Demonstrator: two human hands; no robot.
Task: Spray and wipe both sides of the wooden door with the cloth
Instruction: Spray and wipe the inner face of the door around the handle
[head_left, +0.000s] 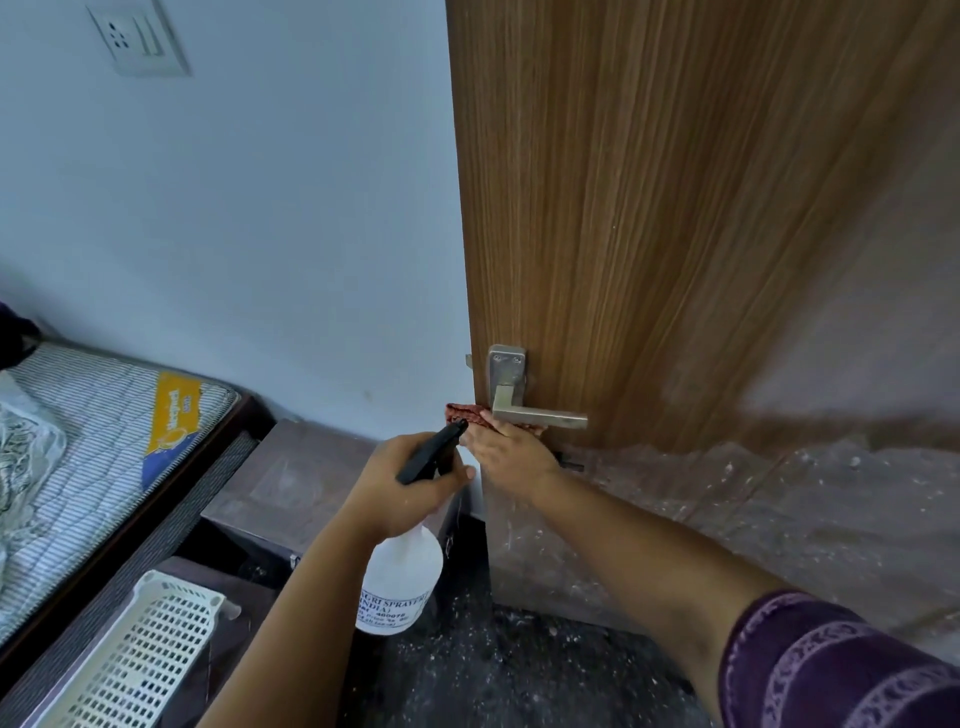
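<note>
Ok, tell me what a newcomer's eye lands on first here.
The tall wooden door fills the right side, its metal handle low at its edge. Just below the handle, the right hand presses a red cloth to the door, while the left hand grips a white spray bottle.

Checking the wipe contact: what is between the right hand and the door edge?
The reddish cloth, pressed by the right hand against the wooden door; head view.
</note>
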